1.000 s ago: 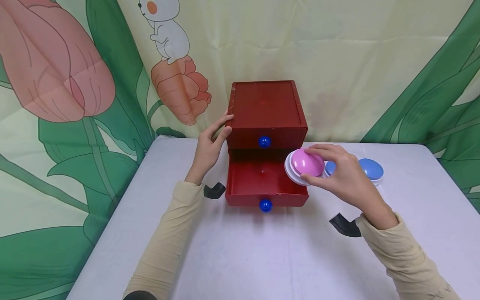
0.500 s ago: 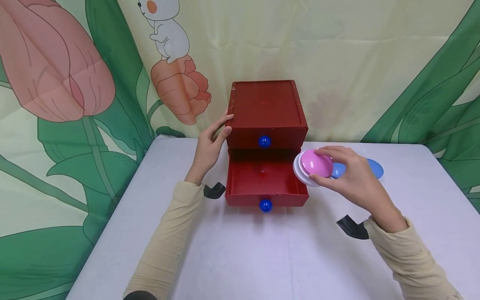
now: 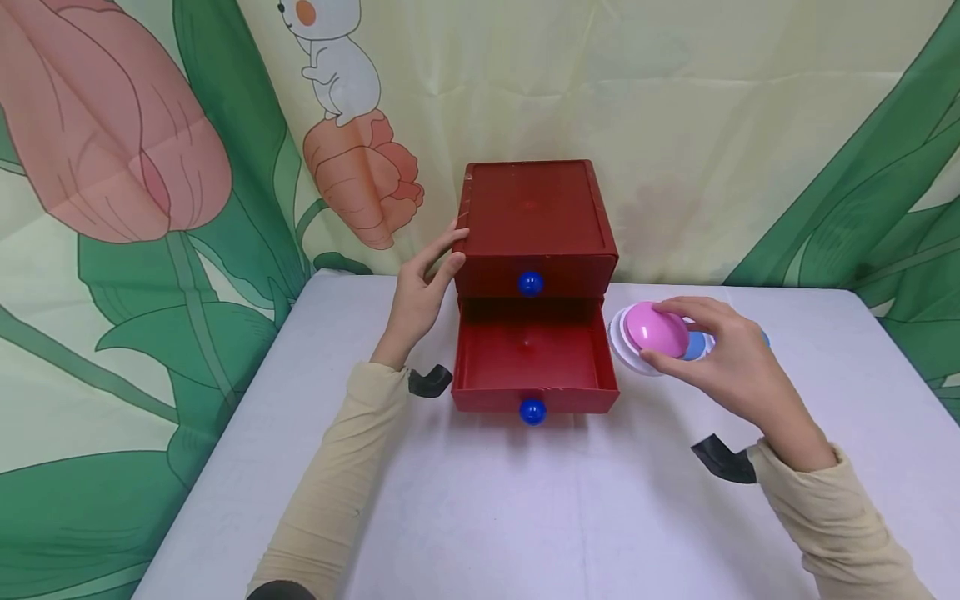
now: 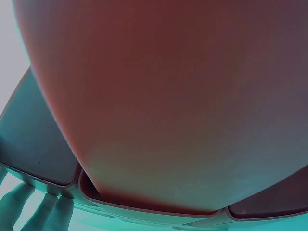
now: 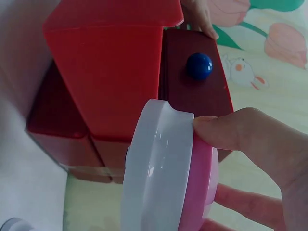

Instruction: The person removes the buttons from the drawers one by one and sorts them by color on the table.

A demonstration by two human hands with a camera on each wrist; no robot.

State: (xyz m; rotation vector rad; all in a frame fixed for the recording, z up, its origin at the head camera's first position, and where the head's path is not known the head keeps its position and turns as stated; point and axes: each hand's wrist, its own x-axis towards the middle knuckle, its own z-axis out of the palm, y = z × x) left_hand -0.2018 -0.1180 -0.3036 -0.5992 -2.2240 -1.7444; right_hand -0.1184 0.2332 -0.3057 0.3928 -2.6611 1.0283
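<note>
My right hand [image 3: 731,358] pinches a round push button with a pink dome [image 3: 656,330] and white base between thumb and fingers, just right of the pulled-out lower drawer [image 3: 495,367]. In the right wrist view, the button's white rim [image 5: 159,168] faces the red drawer [image 5: 110,77]. My left hand [image 3: 414,304] touches the left side of the small red two-drawer cabinet [image 3: 534,208], its fingers fairly straight. Nothing lies in the lower drawer. The upper drawer, with its blue knob [image 3: 531,283], is pushed in.
Blue-topped round buttons [image 3: 696,345] sit on the white table [image 3: 510,517] behind my right hand, mostly hidden by it. A printed cloth [image 3: 675,150] hangs right behind the cabinet. The lower drawer's blue knob [image 3: 532,412] sticks out toward me.
My right hand has moved to the right with the pink button, from over the drawer's right edge to beside it. My left hand and the cabinet have stayed put.
</note>
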